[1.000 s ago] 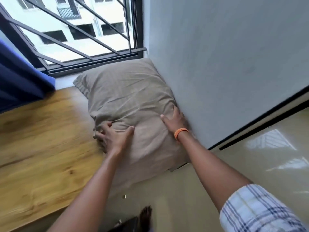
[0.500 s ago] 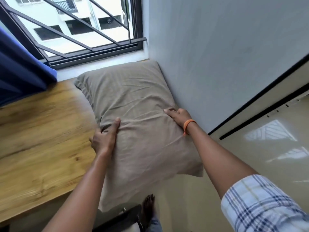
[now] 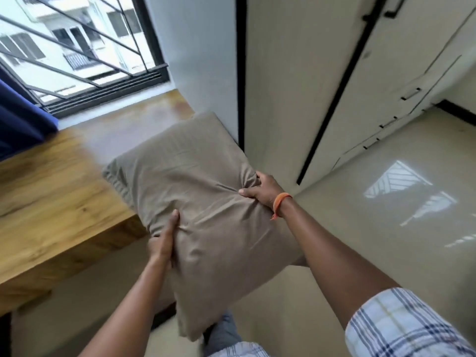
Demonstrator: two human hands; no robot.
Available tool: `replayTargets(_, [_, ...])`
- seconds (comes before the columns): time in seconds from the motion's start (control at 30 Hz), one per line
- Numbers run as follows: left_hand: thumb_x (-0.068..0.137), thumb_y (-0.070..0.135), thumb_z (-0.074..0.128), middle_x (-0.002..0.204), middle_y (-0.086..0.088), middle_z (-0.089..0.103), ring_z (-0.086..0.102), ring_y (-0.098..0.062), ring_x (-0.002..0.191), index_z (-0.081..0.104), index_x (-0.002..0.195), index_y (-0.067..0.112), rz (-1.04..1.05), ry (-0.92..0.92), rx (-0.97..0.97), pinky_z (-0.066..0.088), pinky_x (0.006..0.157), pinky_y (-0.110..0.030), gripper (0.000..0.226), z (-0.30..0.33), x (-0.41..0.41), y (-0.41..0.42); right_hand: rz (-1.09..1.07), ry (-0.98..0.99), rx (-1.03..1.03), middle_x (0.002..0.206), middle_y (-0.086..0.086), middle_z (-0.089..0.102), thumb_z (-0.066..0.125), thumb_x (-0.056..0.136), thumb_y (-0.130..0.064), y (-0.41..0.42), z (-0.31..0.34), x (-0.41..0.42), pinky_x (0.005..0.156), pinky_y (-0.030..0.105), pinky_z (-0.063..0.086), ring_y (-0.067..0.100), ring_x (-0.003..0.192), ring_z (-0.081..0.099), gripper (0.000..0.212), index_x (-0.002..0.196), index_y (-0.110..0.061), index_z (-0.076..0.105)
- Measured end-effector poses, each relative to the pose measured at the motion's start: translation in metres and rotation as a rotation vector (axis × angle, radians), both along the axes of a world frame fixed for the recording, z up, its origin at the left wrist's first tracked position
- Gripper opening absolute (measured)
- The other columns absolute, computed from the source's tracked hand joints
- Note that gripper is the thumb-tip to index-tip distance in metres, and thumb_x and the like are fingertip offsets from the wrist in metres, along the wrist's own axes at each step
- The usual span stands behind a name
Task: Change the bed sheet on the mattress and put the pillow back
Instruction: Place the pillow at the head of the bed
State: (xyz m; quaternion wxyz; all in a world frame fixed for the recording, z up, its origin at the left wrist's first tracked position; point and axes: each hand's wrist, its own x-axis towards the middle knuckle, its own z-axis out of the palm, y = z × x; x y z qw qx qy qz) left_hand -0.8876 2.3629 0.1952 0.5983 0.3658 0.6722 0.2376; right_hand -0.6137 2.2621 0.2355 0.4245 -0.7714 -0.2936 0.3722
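Both hands hold a tan pillow [image 3: 206, 202] up in the air, clear of the wooden platform [image 3: 51, 202] by the window [image 3: 77, 47]. The left hand [image 3: 163, 243] grips the pillow's left edge, thumb pressed flat on the front of the cover and the other fingers hidden behind the cloth. The right hand [image 3: 262, 189] clutches the right edge, its fingers curled into the cover so the cloth bunches into creases around them; an orange band [image 3: 279, 203] sits on that wrist. The pillow hangs tilted, its far corner over the platform's right end near the white wall [image 3: 201, 60], its near corner drooping toward the person's legs. Most of it is in front of the platform's front edge, above the glossy floor [image 3: 386, 202]. A blue curtain [image 3: 20, 117] hangs at the platform's far left, and cupboard doors [image 3: 334, 73] stand to the right of the wall. A checked sleeve [image 3: 407, 328] covers the right upper arm.
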Motion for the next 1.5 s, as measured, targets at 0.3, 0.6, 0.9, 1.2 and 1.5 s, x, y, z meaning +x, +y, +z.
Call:
replayTargets(0.3, [0.048,0.069,0.085,0.102,-0.005,0.076,0.071,-0.026,0.096,0.070,0.111,0.017,-0.211,-0.217,-0.237,0.053,0.095,-0.044,0.083,-0.010,0.075,-0.270,-0.024,-0.196,-0.015,0.081,-0.013,0.064,0.084,0.070,-0.012,-0.262,0.055,0.051,0.068,0.009,0.043,-0.004,0.070,0.058,0.054,0.119,-0.011,0.062])
replayTargets(0.6, [0.037,0.086,0.077,0.114,0.006,0.071,0.065,-0.018,0.105,0.068,0.117,0.029,-0.614,-0.230,-0.247,0.048,0.102,-0.042,0.099,-0.018,0.258,-0.410,-0.517,-0.286,-0.048,0.101,0.001,0.072,0.082,0.069,-0.019,-0.524,0.080,0.144,0.083,0.028,0.051,0.017,0.094,0.066,0.039,0.107,-0.017,0.070])
replayTargets(0.9, [0.075,0.060,0.074,0.145,-0.007,0.048,0.047,-0.032,0.129,0.038,0.147,0.011,-0.999,-0.322,-0.258,0.038,0.106,-0.046,0.094,0.056,0.428,-0.656,-0.950,-0.313,-0.046,0.097,-0.001,0.071,0.079,0.076,-0.013,-0.785,0.120,0.217,0.073,0.026,0.053,0.016,0.087,0.067,0.033,0.106,-0.021,0.068])
replayTargets(1.2, [0.064,0.069,0.077,0.143,-0.004,0.050,0.051,-0.027,0.114,0.038,0.146,0.014,-1.340,-0.285,-0.346,0.041,0.104,-0.047,0.106,0.063,0.525,-0.905,-1.295,-0.390,-0.104,0.082,-0.011,0.066,0.079,0.075,-0.013,-1.047,0.128,0.225,0.065,0.020,0.044,0.005,0.076,0.061,0.023,0.090,-0.025,0.067])
replayTargets(1.5, [0.059,0.070,0.079,0.138,-0.001,0.053,0.052,-0.022,0.117,0.039,0.146,0.020,-1.489,-0.356,-0.345,0.042,0.106,-0.046,0.108,0.071,0.562,-1.174,-1.451,-0.382,-0.058,0.090,-0.002,0.071,0.080,0.072,-0.014,-1.317,0.126,0.233,0.074,0.028,0.051,0.014,0.083,0.066,0.023,0.092,-0.018,0.072])
